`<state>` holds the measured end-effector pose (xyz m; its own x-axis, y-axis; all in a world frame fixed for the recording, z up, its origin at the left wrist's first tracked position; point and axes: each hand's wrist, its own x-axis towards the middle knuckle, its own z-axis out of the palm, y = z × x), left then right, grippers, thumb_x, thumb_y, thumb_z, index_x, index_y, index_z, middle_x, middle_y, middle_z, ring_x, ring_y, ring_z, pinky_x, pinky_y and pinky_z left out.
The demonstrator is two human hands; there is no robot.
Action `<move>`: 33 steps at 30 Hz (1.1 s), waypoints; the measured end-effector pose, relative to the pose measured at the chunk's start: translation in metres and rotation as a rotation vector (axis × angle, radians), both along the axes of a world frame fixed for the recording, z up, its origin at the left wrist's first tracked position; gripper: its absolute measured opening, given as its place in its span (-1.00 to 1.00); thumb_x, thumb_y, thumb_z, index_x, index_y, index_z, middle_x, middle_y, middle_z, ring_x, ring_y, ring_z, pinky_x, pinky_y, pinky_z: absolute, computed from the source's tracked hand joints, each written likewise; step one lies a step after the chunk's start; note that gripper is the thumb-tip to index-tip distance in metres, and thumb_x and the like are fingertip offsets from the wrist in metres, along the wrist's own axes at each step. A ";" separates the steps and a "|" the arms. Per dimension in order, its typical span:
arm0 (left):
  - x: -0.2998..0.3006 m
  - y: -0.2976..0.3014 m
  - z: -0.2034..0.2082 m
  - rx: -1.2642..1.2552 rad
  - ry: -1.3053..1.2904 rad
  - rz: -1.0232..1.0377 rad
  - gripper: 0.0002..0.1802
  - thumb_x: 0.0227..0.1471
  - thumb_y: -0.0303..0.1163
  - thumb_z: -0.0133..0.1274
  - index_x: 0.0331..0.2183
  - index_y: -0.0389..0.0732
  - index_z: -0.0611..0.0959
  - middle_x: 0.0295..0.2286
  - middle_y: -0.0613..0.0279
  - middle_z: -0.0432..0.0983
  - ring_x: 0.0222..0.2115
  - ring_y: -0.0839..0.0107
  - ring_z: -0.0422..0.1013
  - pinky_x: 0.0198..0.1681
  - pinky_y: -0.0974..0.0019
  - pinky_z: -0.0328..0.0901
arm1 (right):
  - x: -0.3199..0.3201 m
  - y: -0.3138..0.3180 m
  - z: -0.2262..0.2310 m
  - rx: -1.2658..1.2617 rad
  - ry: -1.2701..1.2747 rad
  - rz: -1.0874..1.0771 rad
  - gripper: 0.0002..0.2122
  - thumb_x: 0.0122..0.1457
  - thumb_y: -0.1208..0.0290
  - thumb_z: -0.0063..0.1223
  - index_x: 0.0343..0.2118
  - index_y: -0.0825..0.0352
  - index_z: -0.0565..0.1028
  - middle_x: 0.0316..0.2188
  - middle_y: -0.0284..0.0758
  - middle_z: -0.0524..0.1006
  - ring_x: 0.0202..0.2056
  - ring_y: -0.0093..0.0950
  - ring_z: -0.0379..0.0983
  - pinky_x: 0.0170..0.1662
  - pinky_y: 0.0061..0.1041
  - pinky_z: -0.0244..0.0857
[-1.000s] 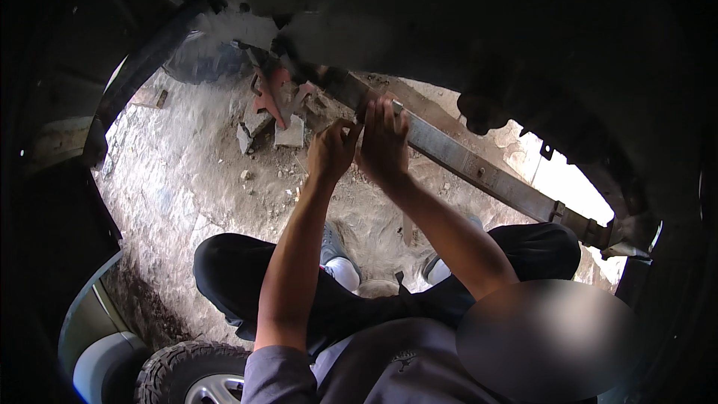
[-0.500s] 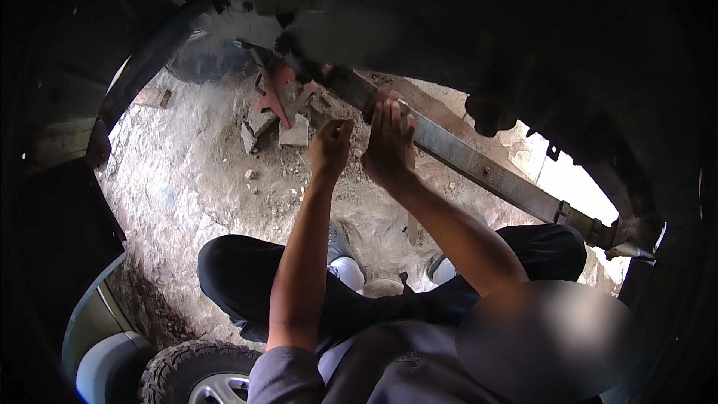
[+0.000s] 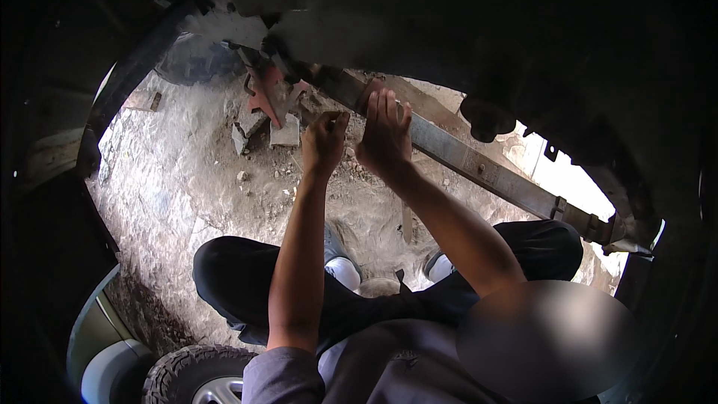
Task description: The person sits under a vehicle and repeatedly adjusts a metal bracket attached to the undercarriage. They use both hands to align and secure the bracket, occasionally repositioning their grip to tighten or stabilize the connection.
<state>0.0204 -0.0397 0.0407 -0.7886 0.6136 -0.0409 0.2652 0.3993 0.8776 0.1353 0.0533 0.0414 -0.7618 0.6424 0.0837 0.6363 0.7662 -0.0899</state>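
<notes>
My right hand (image 3: 384,135) reaches up to a long grey metal beam (image 3: 456,155) that slants down to the right. Its fingers are stretched out and lie against the beam. Beside the fingertips a reddish-brown patch (image 3: 368,94) shows on the beam; whether it is a loose piece or part of the surface I cannot tell. My left hand (image 3: 324,142) is just to the left, apart from the beam, with fingers curled into a pinch. Anything between those fingers is too small or hidden to make out.
Dark vehicle bodywork (image 3: 419,22) arches overhead and round both sides. A red metal stand (image 3: 265,97) is at the far left, by a pale block (image 3: 285,132). A wheel with a treaded tyre (image 3: 176,375) lies at lower left. Underneath is rough dirt ground (image 3: 187,157).
The view has shifted slightly. More of the reddish-brown patch shows beside my right fingertips. My left hand keeps its curled shape.
</notes>
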 end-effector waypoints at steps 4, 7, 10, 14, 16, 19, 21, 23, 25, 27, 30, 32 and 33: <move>0.006 0.000 0.005 0.007 0.029 0.002 -0.60 0.23 -0.03 0.23 -0.18 -0.19 0.81 -0.46 0.02 0.71 -0.42 0.11 0.65 -0.29 0.10 0.45 | 0.004 -0.026 -0.003 0.024 -0.039 -0.001 -0.06 0.06 0.22 0.16 0.47 0.59 0.04 0.49 0.15 0.05 0.54 -0.01 -0.15 0.51 0.14 -0.35; 0.004 -0.005 0.005 -0.015 -0.010 -0.002 -0.60 0.23 -0.03 0.23 -0.18 -0.18 0.81 -0.44 0.01 0.72 -0.39 0.08 0.66 -0.27 0.08 0.46 | 0.009 -0.019 -0.011 0.078 -0.013 0.080 0.00 0.01 0.23 0.25 0.46 0.61 0.01 0.46 0.18 0.07 0.54 -0.02 -0.15 0.52 0.12 -0.33; 0.003 -0.005 -0.001 -0.035 0.009 -0.018 -0.62 0.23 -0.03 0.23 -0.17 -0.15 0.82 -0.42 0.00 0.72 -0.35 0.05 0.67 -0.23 0.06 0.47 | -0.005 -0.006 -0.007 0.005 0.045 -0.065 -0.04 0.04 0.23 0.20 0.45 0.61 0.02 0.47 0.15 0.08 0.55 -0.04 -0.17 0.52 0.15 -0.34; 0.015 -0.015 0.009 -0.057 0.031 -0.007 -0.64 0.23 -0.05 0.23 -0.17 -0.13 0.82 -0.40 0.00 0.73 -0.32 0.01 0.67 -0.21 0.05 0.48 | 0.008 -0.029 0.002 -0.067 -0.019 0.011 -0.05 0.07 0.24 0.17 0.47 0.59 0.00 0.49 0.15 0.03 0.56 -0.06 -0.21 0.53 0.13 -0.43; 0.011 -0.016 -0.001 -0.052 0.029 0.011 -0.65 0.23 -0.06 0.22 -0.17 -0.12 0.82 -0.40 0.01 0.74 -0.32 0.01 0.67 -0.20 0.05 0.49 | 0.009 -0.028 0.006 -0.079 -0.058 0.068 -0.06 0.11 0.20 0.17 0.47 0.58 0.00 0.50 0.15 0.01 0.57 -0.05 -0.24 0.53 0.14 -0.46; 0.021 -0.011 -0.002 -0.036 0.042 -0.011 -0.67 0.23 -0.07 0.21 -0.16 -0.10 0.82 -0.37 0.02 0.74 -0.30 0.02 0.68 -0.18 0.05 0.49 | 0.000 -0.006 0.001 -0.143 0.198 -0.034 -0.05 0.14 0.11 0.19 0.47 0.57 0.01 0.51 0.13 0.00 0.57 -0.04 -0.25 0.53 0.16 -0.43; 0.021 -0.010 0.001 -0.044 0.049 -0.006 -0.67 0.23 -0.08 0.20 -0.16 -0.11 0.82 -0.36 0.01 0.74 -0.29 0.02 0.68 -0.17 0.05 0.49 | -0.002 -0.017 0.002 -0.116 0.097 -0.028 0.01 0.13 0.00 0.21 0.48 0.57 0.00 0.51 0.11 0.01 0.57 -0.05 -0.26 0.53 0.14 -0.40; 0.024 -0.013 0.000 -0.074 0.025 0.015 -0.67 0.24 -0.09 0.20 -0.16 -0.13 0.81 -0.35 0.01 0.74 -0.30 0.02 0.68 -0.17 0.05 0.49 | 0.012 -0.042 0.004 -0.096 -0.025 0.028 0.02 0.11 -0.01 0.22 0.48 0.56 0.00 0.51 0.11 0.02 0.57 -0.05 -0.27 0.54 0.13 -0.39; 0.017 -0.010 -0.007 -0.056 -0.038 0.004 -0.66 0.24 -0.11 0.19 -0.15 -0.17 0.80 -0.35 0.00 0.74 -0.30 0.01 0.68 -0.17 0.06 0.49 | 0.017 -0.035 -0.001 -0.047 0.006 0.081 0.04 0.09 -0.01 0.24 0.47 0.58 0.01 0.50 0.12 0.03 0.56 -0.06 -0.23 0.53 0.13 -0.37; 0.022 -0.007 -0.003 -0.022 0.019 -0.002 -0.66 0.24 -0.13 0.19 -0.15 -0.18 0.80 -0.36 0.00 0.74 -0.31 0.01 0.68 -0.17 0.07 0.49 | 0.012 -0.022 -0.010 0.025 0.046 0.054 0.03 0.08 0.00 0.24 0.47 0.59 0.02 0.50 0.13 0.03 0.55 -0.06 -0.21 0.53 0.12 -0.37; 0.030 -0.007 -0.004 -0.056 0.040 0.004 -0.68 0.24 -0.15 0.19 -0.15 -0.17 0.80 -0.36 0.00 0.75 -0.29 0.05 0.68 -0.17 0.08 0.50 | 0.003 -0.018 -0.018 0.001 0.198 -0.019 0.01 0.09 0.06 0.24 0.46 0.60 0.03 0.49 0.13 0.05 0.54 -0.07 -0.17 0.54 0.10 -0.37; 0.026 -0.015 -0.017 -0.029 0.029 0.041 -0.68 0.24 -0.15 0.19 -0.18 -0.18 0.81 -0.39 0.01 0.74 -0.33 0.12 0.69 -0.21 0.09 0.50 | 0.008 -0.036 0.001 -0.143 0.160 0.001 -0.02 0.11 0.08 0.23 0.47 0.58 0.04 0.49 0.12 0.04 0.54 -0.08 -0.17 0.54 0.11 -0.35; 0.024 -0.015 -0.018 -0.030 0.013 0.048 -0.68 0.24 -0.14 0.19 -0.18 -0.18 0.81 -0.39 0.01 0.74 -0.34 0.12 0.69 -0.22 0.10 0.50 | 0.012 -0.031 0.001 -0.103 0.116 0.031 -0.02 0.12 0.06 0.24 0.47 0.58 0.04 0.49 0.12 0.04 0.55 -0.07 -0.17 0.54 0.11 -0.35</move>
